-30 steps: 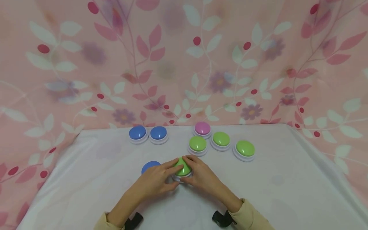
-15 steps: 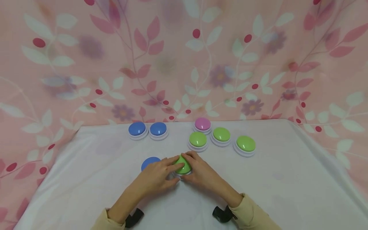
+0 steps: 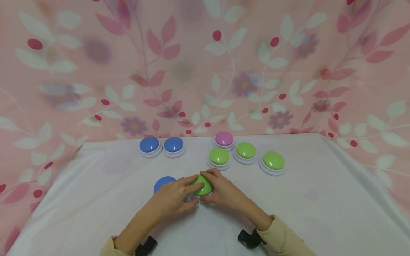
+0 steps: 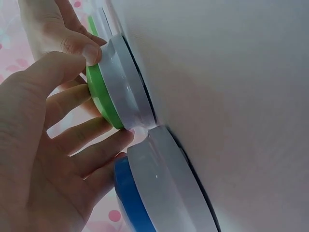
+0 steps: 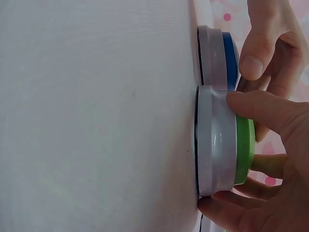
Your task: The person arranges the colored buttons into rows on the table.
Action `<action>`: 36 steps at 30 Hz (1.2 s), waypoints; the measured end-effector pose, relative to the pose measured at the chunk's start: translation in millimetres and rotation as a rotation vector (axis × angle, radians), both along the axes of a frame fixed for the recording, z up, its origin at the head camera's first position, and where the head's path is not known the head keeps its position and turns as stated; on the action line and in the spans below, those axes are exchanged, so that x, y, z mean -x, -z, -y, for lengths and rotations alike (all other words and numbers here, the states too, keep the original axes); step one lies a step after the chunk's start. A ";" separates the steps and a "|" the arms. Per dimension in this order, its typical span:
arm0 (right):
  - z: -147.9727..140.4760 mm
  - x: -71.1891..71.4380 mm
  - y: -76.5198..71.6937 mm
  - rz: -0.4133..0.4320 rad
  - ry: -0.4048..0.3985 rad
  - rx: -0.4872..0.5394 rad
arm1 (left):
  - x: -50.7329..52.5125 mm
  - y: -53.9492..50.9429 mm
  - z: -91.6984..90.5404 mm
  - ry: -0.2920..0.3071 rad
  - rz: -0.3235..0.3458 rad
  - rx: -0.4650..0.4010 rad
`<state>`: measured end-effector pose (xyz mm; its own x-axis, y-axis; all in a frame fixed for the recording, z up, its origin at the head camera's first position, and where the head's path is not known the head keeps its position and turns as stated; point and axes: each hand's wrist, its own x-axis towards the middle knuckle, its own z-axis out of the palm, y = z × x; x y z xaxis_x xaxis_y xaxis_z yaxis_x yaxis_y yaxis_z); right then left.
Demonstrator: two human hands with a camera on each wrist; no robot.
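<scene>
A green push button with a domed cap and white round base sits on the white cloth between both hands. My right hand grips it from the right, thumb at the front of the base and fingers round the back; the right wrist view shows this green push button held close. My left hand reaches from the left with its fingers spread and resting on the cap, its thumb off the base. Beside the left hand, a blue push button is partly hidden behind it.
Two blue push buttons, the nearer-to-centre blue one included, stand at the back left. A pink push button and several green ones, such as the rightmost green one, stand back right. A floral curtain hangs behind.
The head view has tilted and shifted slightly, so the whole scene sits a little differently. Both hands stay at the green push button with the same hold.
</scene>
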<state>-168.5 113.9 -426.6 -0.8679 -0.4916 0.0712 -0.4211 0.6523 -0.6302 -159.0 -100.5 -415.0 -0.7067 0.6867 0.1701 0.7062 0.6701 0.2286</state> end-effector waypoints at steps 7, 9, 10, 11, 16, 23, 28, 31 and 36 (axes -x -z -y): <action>0.1 0.6 0.7 0.003 -0.009 -0.014 | -2.9 -0.5 -0.1 0.002 -0.024 0.000; 0.8 0.3 0.3 0.004 -0.008 -0.013 | -3.2 -0.6 0.4 0.003 -0.030 0.000; 0.8 0.2 0.2 0.003 -0.006 -0.017 | -3.3 -0.5 0.5 0.004 -0.034 -0.002; 0.8 -0.1 0.1 0.002 -0.006 -0.018 | -3.4 -0.5 0.4 0.006 -0.037 -0.002; 0.1 -1.1 -1.0 0.023 0.002 -0.035 | -4.2 -1.4 -0.1 0.008 -0.034 0.004; -1.3 1.1 -2.6 0.027 -0.008 -0.051 | -3.9 -3.8 -0.6 0.009 -0.043 0.017; -7.4 3.4 -8.1 0.044 -0.008 -0.068 | -2.3 -5.5 -0.8 0.014 -0.080 -0.007; -13.9 7.4 -13.1 0.049 0.018 -0.060 | -0.3 -8.3 -0.1 0.001 -0.102 -0.042; -28.3 18.0 -16.4 0.005 0.046 0.047 | 4.8 -15.9 1.4 -0.039 -0.106 -0.087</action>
